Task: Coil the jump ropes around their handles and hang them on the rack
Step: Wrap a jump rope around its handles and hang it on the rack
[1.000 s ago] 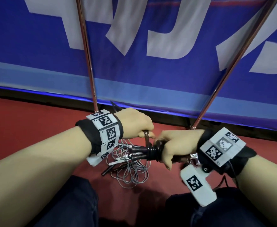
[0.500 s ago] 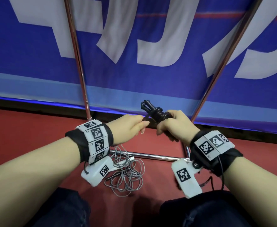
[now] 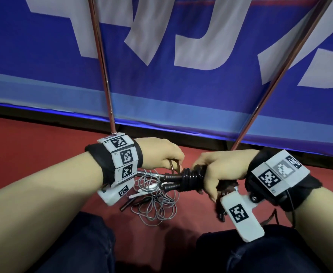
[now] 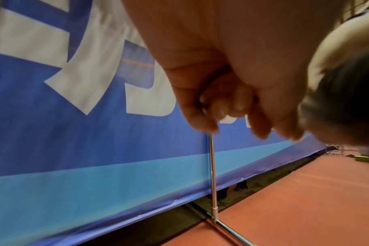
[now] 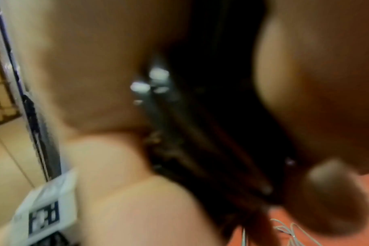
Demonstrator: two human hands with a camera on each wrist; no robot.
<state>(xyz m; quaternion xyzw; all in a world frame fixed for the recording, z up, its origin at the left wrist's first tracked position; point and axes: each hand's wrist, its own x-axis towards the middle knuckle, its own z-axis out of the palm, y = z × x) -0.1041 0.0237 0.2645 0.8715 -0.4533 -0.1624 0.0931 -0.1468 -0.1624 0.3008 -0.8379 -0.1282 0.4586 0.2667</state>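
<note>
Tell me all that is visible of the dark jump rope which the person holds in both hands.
The dark jump rope looks like glossy dark brown or black plastic. Its two ribbed handles lie side by side, pointing left, bound by several tight coils. The right hand grips the bundle; the left hand pinches a loose loop above it. It is held above the red floor.

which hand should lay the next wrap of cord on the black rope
Left. The left hand already pinches the free loop of cord right beside the coils, while the right hand is wrapped around the paired handles and looks needed to hold the bundle steady.
</note>
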